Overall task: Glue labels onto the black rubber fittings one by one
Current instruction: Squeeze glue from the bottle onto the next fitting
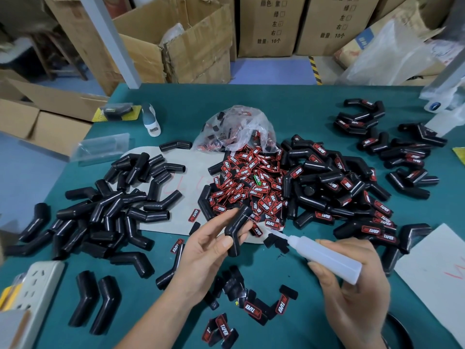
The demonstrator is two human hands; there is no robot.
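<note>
The red-and-black labels [254, 182] heaped at the middle of the bench [314, 102] read "TAPER" in white, after a red word too small to read. The same word shows on labels stuck to the black rubber fittings [372, 222] piled toward the right edge, and on loose labels [251, 309] near the front edge. One label [257, 179] in the heap has green lettering, unreadable. Beyond the far edge, a cardboard box [266, 26] is printed with Chinese characters, tick-boxes and "10个"; the neighbouring box [337, 23] carries the same print.
</note>
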